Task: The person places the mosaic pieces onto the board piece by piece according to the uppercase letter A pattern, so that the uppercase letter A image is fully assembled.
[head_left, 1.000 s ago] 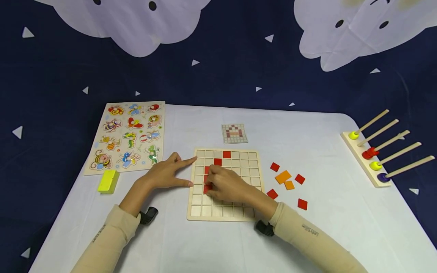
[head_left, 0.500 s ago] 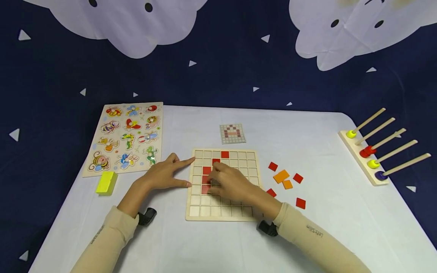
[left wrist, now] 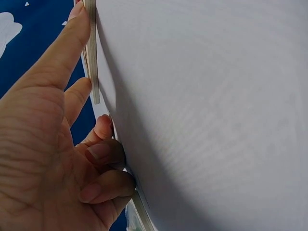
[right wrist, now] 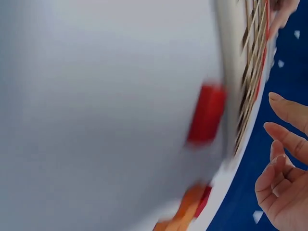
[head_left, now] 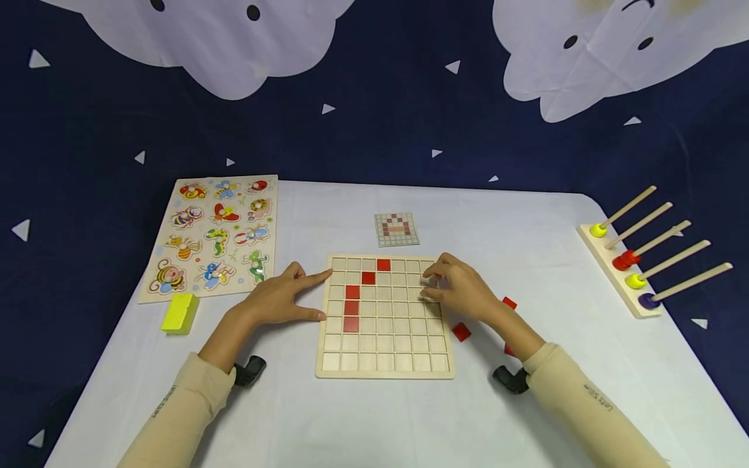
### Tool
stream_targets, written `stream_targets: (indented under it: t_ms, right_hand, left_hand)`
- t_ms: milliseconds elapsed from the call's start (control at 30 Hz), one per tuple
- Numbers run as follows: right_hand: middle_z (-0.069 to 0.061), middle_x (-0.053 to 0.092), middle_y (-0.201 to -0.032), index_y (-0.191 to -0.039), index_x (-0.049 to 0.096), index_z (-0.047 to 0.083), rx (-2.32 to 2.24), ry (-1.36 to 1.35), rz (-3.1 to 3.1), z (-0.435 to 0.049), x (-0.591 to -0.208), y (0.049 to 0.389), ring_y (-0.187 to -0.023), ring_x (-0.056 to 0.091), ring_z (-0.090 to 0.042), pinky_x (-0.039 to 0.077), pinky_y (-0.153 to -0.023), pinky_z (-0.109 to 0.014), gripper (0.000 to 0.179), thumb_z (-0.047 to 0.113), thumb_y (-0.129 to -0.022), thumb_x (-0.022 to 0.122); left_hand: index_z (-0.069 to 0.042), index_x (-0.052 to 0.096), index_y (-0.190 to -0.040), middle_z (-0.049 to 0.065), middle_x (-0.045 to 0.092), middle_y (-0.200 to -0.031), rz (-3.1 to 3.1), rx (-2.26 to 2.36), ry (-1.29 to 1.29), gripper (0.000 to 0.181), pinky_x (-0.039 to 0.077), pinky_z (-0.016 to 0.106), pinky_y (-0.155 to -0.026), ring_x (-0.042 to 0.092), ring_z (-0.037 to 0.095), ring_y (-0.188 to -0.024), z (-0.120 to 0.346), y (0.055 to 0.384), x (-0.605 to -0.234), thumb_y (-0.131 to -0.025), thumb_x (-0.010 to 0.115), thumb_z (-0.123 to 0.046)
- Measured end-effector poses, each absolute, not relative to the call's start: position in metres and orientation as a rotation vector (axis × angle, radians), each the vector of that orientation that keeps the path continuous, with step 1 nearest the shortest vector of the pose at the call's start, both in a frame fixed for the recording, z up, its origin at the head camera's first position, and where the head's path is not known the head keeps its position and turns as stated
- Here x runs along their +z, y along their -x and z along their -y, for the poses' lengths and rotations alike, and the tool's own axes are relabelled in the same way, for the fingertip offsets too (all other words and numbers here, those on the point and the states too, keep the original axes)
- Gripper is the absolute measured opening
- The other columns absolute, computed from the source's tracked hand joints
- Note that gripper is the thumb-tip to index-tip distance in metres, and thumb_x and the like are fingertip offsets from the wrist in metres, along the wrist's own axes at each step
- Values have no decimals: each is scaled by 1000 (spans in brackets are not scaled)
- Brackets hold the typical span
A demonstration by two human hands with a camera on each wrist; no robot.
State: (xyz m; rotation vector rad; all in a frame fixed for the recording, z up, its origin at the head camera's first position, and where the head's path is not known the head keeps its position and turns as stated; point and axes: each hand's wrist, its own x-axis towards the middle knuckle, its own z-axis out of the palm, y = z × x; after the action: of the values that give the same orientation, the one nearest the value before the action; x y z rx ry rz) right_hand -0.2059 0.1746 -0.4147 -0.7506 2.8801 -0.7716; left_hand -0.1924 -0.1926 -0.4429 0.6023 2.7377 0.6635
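A wooden grid board lies mid-table with several red square tiles set in its cells in a stepped line. My left hand steadies the board's left edge with the tips of a straight index finger and thumb. In the left wrist view the other fingers curl toward the palm. Over the board's right edge hovers my right hand, thumb and index finger apart, holding nothing. Loose red tiles lie right of the board, partly behind the right hand. Orange tiles show in the right wrist view.
Behind the board lies a small pattern card. At left are an insect peg puzzle and a yellow block. A bead stacker with upright rods stands at the right table edge, before a dark blue backdrop.
My right hand has left the red tile on the board's left side and moved right to the board's right edge, fingers parting. The left hand has stayed at the board's edge.
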Motion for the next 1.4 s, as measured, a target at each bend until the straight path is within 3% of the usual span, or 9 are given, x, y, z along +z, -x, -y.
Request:
stream_targets:
  t_ms: [467,1400]
  right_hand:
    - [-9,57,-96,-110,73,0,-624,511,-2968,-239,-424,213,-82,52,-23,44,-73,-37,37,24,-83,81]
    - [-10,57,-97,-100,74,-3,-614,612,-2979,-240,-425,217,-78,53,-21,45,-70,-37,27,17,-83,80]
  left_hand:
    - [-32,42,-152,4,44,-102,-2728,653,-591,87,33,30,-58,38,17,-64,193,192,-442,-77,78,-58]
    - [-33,41,-152,4,43,-101,-2725,654,-583,88,33,30,-58,38,17,-65,193,193,-443,-76,78,-58]
